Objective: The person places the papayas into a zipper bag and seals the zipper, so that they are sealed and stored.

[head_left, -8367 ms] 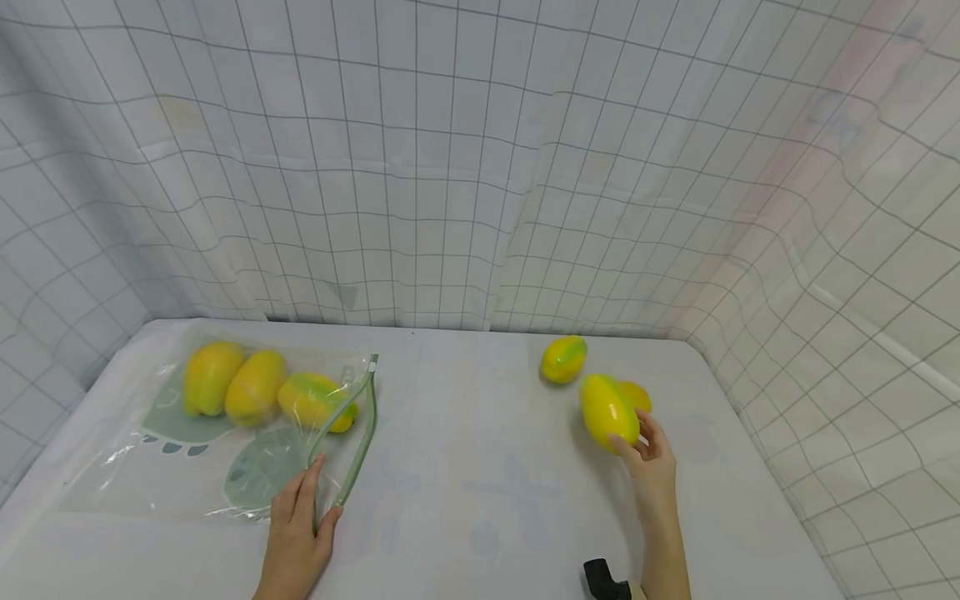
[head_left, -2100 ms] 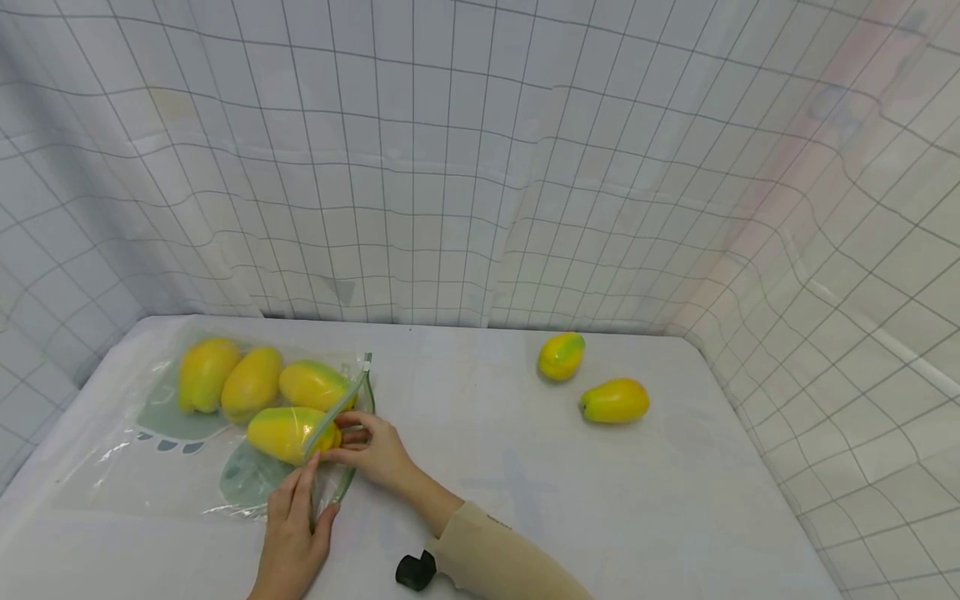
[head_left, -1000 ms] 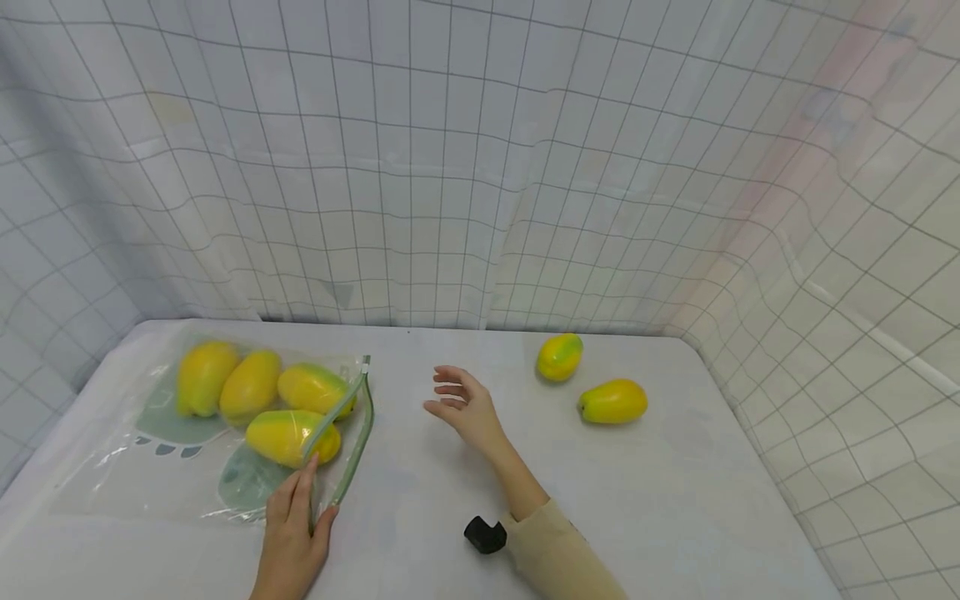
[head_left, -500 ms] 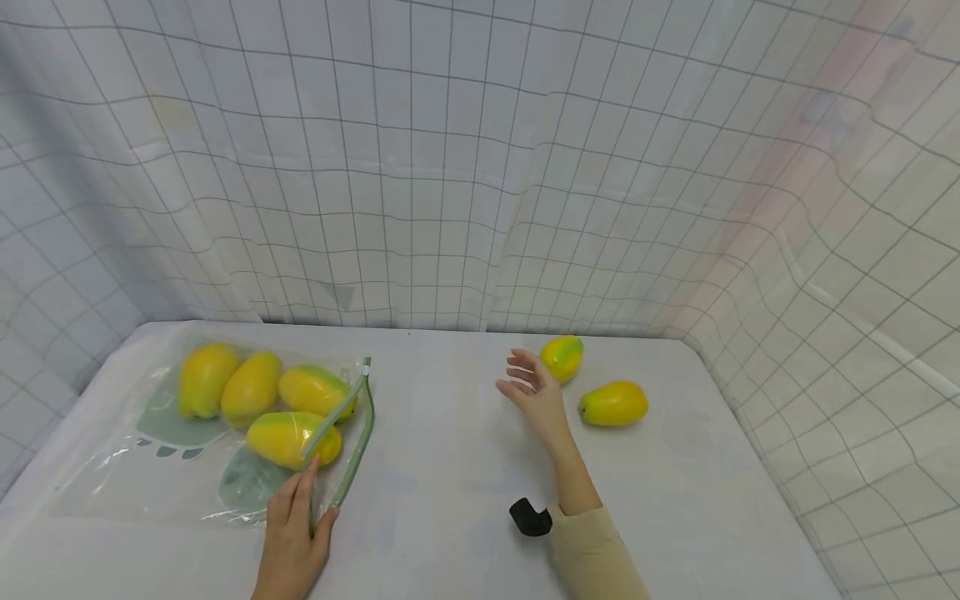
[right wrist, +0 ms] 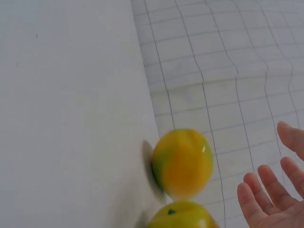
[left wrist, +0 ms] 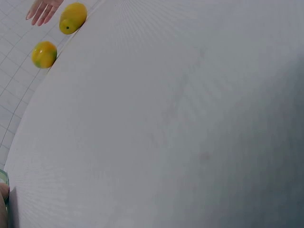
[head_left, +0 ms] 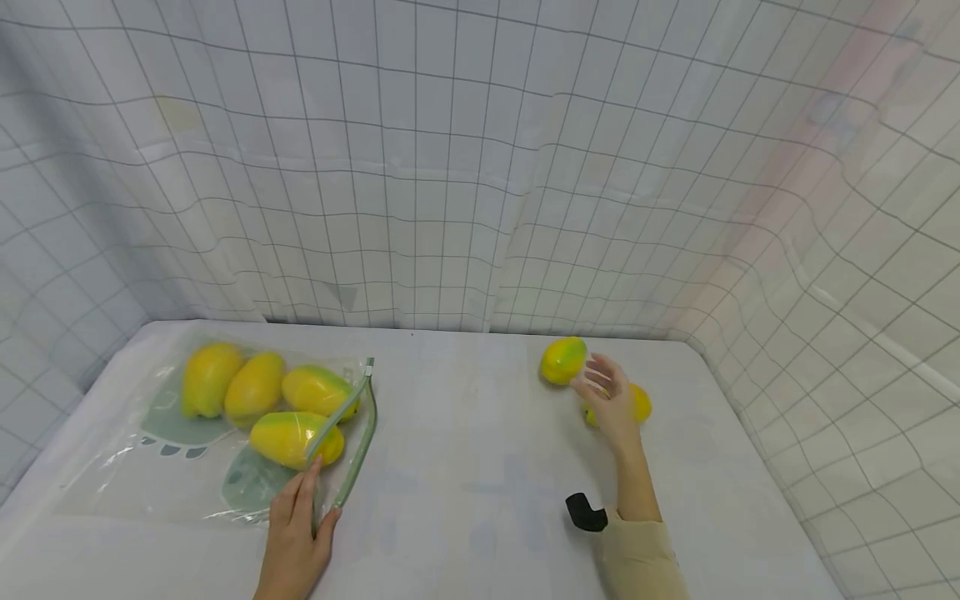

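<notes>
My left hand (head_left: 294,527) rests at the mouth of a clear zip bag (head_left: 176,500), fingers extended along one green zip strip and thumb at the other. The bag mouth stands spread apart. Several yellow-green papayas lie inside; the nearest papaya (head_left: 285,438) sits just within the mouth. My right hand (head_left: 617,410), empty with fingers spread and slightly bent, is over a yellow papaya (head_left: 642,403) and partly hides it. Another papaya (head_left: 562,360) lies just behind, to its left. In the right wrist view the right hand (right wrist: 278,202) is apart from both fruits.
A white cloth covers the table (head_left: 465,467), with a gridded curtain (head_left: 450,167) rising behind its back edge and at both sides. A black device (head_left: 585,512) sits at my right wrist, by the beige sleeve (head_left: 641,554).
My right hand carried a papaya from the right into the bag, let go of it, then moved back right over the remaining loose papaya. My left hand stayed at the bag mouth.
</notes>
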A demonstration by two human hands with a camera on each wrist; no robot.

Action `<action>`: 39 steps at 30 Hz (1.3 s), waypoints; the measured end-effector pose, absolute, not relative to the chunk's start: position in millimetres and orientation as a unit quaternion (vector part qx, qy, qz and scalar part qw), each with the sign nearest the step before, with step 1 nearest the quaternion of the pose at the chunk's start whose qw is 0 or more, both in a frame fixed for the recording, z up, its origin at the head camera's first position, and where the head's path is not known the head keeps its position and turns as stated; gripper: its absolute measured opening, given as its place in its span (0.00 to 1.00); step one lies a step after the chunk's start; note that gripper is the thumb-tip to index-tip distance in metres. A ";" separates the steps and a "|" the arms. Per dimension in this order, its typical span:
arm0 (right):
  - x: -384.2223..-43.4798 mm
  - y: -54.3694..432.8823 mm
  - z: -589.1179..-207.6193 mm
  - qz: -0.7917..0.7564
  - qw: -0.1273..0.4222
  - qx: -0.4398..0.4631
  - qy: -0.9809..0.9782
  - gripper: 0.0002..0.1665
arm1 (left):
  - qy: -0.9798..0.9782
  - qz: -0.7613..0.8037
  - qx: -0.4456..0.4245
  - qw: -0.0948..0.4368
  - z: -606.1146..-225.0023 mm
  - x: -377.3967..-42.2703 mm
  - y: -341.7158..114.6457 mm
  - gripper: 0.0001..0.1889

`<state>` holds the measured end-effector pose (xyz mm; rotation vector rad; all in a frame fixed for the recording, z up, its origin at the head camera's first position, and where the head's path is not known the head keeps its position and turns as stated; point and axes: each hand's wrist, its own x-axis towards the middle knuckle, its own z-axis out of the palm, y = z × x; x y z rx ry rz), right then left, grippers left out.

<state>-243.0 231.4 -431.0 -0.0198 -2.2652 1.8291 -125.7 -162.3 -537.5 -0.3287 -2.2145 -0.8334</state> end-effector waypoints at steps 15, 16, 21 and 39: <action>-240.0 302.6 -448.2 0.581 0.174 -0.052 -0.794 0.35 | -0.860 -0.325 -0.135 0.371 -536.0 -124.9 -161.8 0.35; -240.0 306.2 -449.5 0.581 0.177 -0.052 -0.793 0.34 | -0.861 -0.323 -0.134 0.369 -535.7 -124.7 -161.7 0.35; -239.1 322.1 -454.4 0.560 0.179 -0.038 -0.808 0.34 | -0.864 -0.319 -0.132 0.366 -534.1 -124.5 -161.5 0.35; -246.9 359.3 -474.4 0.552 0.005 0.032 -0.833 0.42 | -0.865 -0.318 -0.132 0.366 -535.0 -124.2 -162.2 0.36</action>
